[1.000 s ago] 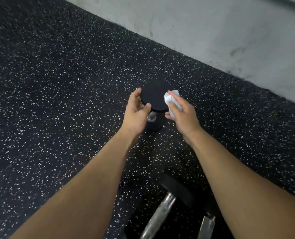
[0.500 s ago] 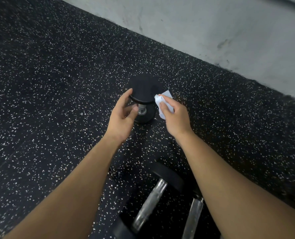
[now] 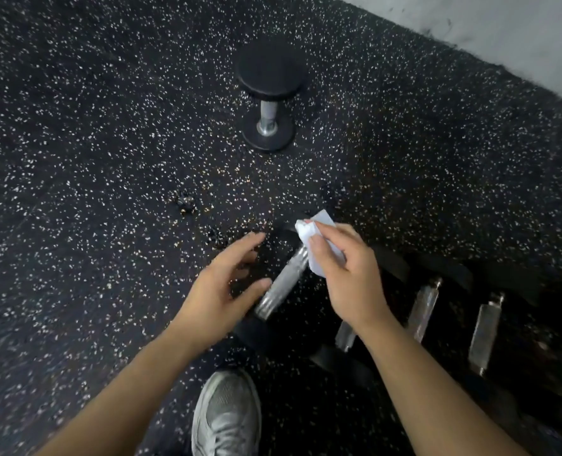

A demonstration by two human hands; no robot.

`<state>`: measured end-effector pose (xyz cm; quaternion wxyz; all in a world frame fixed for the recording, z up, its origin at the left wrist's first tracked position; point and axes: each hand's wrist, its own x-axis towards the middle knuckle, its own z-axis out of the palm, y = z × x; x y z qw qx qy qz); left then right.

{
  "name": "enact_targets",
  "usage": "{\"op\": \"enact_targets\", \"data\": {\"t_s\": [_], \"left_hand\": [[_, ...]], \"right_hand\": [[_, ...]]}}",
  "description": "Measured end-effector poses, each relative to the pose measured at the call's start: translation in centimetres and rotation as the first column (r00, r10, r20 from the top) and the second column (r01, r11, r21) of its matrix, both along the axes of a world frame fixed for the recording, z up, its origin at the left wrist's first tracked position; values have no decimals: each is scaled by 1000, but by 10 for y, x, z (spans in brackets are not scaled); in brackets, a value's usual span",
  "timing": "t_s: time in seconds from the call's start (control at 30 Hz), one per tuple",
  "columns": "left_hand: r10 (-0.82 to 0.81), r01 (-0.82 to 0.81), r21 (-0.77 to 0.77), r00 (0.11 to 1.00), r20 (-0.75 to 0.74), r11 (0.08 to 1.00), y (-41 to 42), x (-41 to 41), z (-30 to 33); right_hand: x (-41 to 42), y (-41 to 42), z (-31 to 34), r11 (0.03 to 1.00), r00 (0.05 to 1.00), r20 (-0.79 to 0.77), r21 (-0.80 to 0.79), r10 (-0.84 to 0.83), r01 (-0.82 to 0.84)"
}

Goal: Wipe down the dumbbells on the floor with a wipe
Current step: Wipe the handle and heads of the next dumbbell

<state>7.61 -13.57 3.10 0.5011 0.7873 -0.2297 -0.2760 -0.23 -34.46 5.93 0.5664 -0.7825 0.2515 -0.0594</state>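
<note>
A black dumbbell [image 3: 268, 93] stands on end, alone, on the speckled rubber floor [image 3: 92, 159] at the top centre. Nearer me, another dumbbell [image 3: 283, 283] lies flat with its knurled silver handle pointing up and to the right. My left hand [image 3: 222, 291] hovers just left of that handle, fingers spread, thumb tip almost on it. My right hand [image 3: 348, 274] is shut on a crumpled white wipe [image 3: 312, 238], held over the far end of the handle.
Several more dumbbells [image 3: 424, 307] lie in a row to the right, handles parallel. My grey sneaker [image 3: 227, 416] is planted at the bottom centre. A pale concrete strip [image 3: 503, 34] borders the rubber floor at the top right. A small chipped spot [image 3: 186, 203] marks the floor.
Both hands have left the upright dumbbell and drawn back toward me, to the lying dumbbell. The view has tilted down, bringing the sneaker and more dumbbells into sight.
</note>
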Motion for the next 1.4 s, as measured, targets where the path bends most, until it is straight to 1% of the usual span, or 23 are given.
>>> {"op": "enact_targets", "data": {"t_s": [0.07, 0.13, 0.2, 0.33, 0.4, 0.5, 0.57, 0.7, 0.77, 0.87, 0.93, 0.97, 1.07, 1.13, 1.23, 1.3, 1.33, 1.4], "left_hand": [[-67, 57, 111, 994, 87, 992, 16, -23, -15], [-122, 85, 214, 978, 169, 973, 26, -46, -25], [-123, 64, 247, 966, 229, 967, 30, -60, -30], [-41, -18, 226, 966, 254, 974, 28, -66, -34], [-16, -40, 210, 966, 258, 977, 30, -66, -36], [57, -110, 202, 966, 253, 973, 38, -61, -38], [109, -161, 193, 961, 256, 968, 46, -53, -39], [205, -262, 180, 937, 284, 948, 59, -35, -40], [248, -309, 182, 923, 295, 934, 61, -29, -38], [219, -287, 189, 924, 314, 939, 60, -26, -37], [230, -294, 186, 924, 305, 937, 60, -25, -39], [253, -316, 181, 919, 301, 931, 60, -23, -40], [322, -382, 179, 901, 292, 907, 62, -19, -40], [345, -402, 176, 895, 281, 899, 63, -16, -41], [359, -408, 176, 898, 254, 896, 64, -14, -42], [354, -401, 177, 902, 245, 899, 64, -15, -43], [349, -397, 181, 904, 246, 900, 64, -16, -43], [344, -392, 181, 905, 249, 902, 63, -18, -44]], "right_hand": [[-23, 13, -8, 1000, 1000, -28, 2, 4, -4], [-42, 22, -22, 998, 997, -73, -52, 29, -33], [-54, 25, -37, 992, 991, -123, -104, 57, -70], [-60, 22, -51, 993, 986, -162, -105, 27, -44], [-55, 22, -51, 990, 986, -164, -131, 24, -46], [-46, 24, -48, 990, 984, -178, -129, 26, -49], [-42, 25, -50, 985, 987, -162, -166, 18, -45], [-27, 32, -61, 970, 994, -102, -241, -40, 14], [-14, 39, -64, 959, 997, -35, -276, -69, 56], [8, 51, -68, 935, 995, 74, -343, -71, 93], [24, 57, -72, 911, 992, 111, -401, -61, 101], [31, 60, -75, 905, 993, 104, -416, -53, 92], [50, 67, -82, 894, 1000, 19, -447, 2, 7], [59, 71, -84, 863, 999, -30, -503, 42, -52], [70, 74, -84, 829, 995, -84, -551, 56, -93], [72, 74, -85, 833, 995, -83, -546, 53, -90], [70, 75, -86, 839, 996, -57, -536, 71, -91], [63, 78, -88, 842, 980, 1, -511, 198, -170]]}}
